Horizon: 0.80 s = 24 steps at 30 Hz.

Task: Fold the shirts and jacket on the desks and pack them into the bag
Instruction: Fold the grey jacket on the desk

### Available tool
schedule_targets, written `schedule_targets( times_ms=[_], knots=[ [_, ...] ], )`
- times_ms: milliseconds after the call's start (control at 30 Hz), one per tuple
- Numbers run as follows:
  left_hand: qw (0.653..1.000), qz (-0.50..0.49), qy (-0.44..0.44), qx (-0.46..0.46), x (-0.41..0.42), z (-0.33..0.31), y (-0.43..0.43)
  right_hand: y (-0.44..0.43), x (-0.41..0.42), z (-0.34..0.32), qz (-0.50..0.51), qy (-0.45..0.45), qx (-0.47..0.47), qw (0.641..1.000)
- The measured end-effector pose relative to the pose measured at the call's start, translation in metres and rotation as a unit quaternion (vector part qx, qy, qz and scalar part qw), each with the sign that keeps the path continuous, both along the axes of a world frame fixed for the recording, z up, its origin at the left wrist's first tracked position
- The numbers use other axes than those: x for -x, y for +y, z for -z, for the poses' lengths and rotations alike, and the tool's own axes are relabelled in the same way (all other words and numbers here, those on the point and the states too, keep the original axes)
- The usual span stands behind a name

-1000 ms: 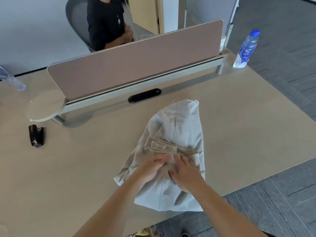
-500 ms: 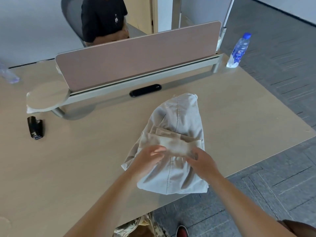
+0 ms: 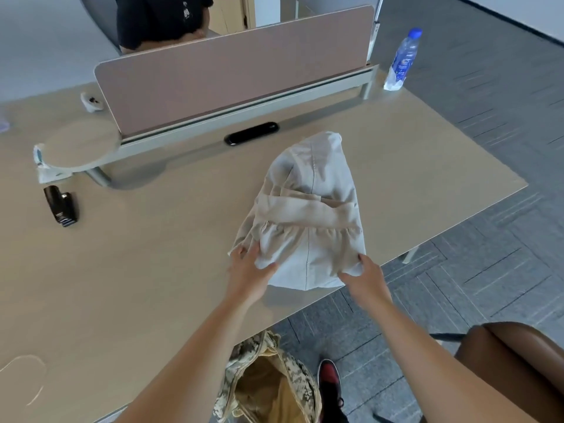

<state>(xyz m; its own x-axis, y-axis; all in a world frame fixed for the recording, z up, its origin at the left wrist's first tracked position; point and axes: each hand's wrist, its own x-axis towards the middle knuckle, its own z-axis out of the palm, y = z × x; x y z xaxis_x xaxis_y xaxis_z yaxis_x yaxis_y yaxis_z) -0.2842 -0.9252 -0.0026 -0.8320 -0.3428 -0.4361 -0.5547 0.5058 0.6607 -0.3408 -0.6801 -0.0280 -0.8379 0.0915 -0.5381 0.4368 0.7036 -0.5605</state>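
head view: folded jacket (image 3: 311, 209) sits mid-frame at the near edge of the worktop (image 3: 137, 270). the left grip (image 3: 248, 271) and right grip (image 3: 363, 277), pressing its middle a second ago, now pinch its lower corners. folding looks done; bag (image 3: 268, 389) open at bottom centre.

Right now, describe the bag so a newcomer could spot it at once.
Start at the beige desk and drop below its near edge to the grey floor. The bag sits there, mouth open, tan inside. Its camouflage print sets it apart from the red-and-black shoe beside it.
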Motion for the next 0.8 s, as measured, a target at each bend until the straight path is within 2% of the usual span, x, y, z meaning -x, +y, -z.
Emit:
schedule_targets(
  times_ms=[67, 233, 333, 567, 800],
  knots=[
    [0.999, -0.025, -0.012, 0.015, -0.002, 0.006, -0.001, 0.0, 0.001, 0.01, 0.008, -0.005, 0.008, 1.0],
    [0.991, -0.065, 0.011, -0.112, 0.008, 0.013, 0.001, -0.008, 0.007, 0.023, 0.058, -0.014, 0.057, 0.997],
    [0.985, -0.101, 0.032, -0.133, 0.012, 0.022, 0.002, -0.008, 0.006, 0.022, 0.085, 0.014, 0.085, 0.993],
    [0.995, -0.073, 0.051, -0.04, 0.014, -0.002, 0.006, -0.001, 0.001, -0.007, 0.065, 0.048, 0.061, 0.995],
    [0.995, -0.097, 0.032, -0.003, -0.002, -0.078, -0.005, -0.001, -0.011, -0.095, 0.071, 0.096, 0.016, 0.993]
  ],
)
